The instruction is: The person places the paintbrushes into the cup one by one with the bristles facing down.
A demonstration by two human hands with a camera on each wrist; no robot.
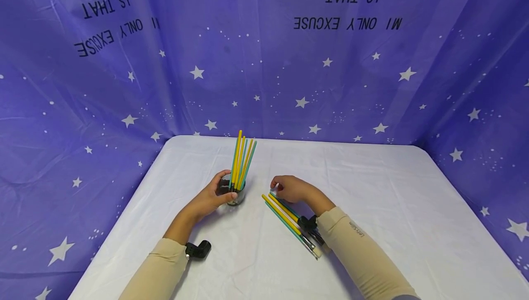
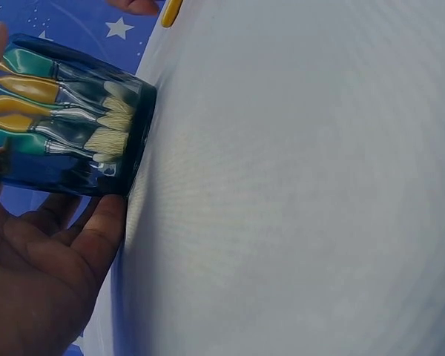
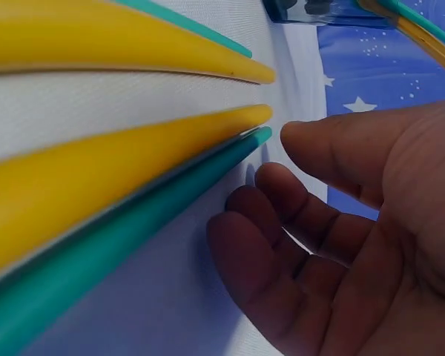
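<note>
In the head view, the left grip (image 1: 211,199) is firmly holding a jar (image 1: 236,202) on the tabletop (image 1: 372,189); in the left wrist view, brushes (image 2: 37,90) are standing inside; in the right wrist view, the right grip (image 3: 378,267), half-open and empty, is hovering beside a green brush (image 3: 133,226), apparently preparing a pickup, next needing a pinch.

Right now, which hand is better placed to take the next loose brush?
Probably the right hand: it is empty, close to the loose brushes, while the left hand holds the jar.
</note>
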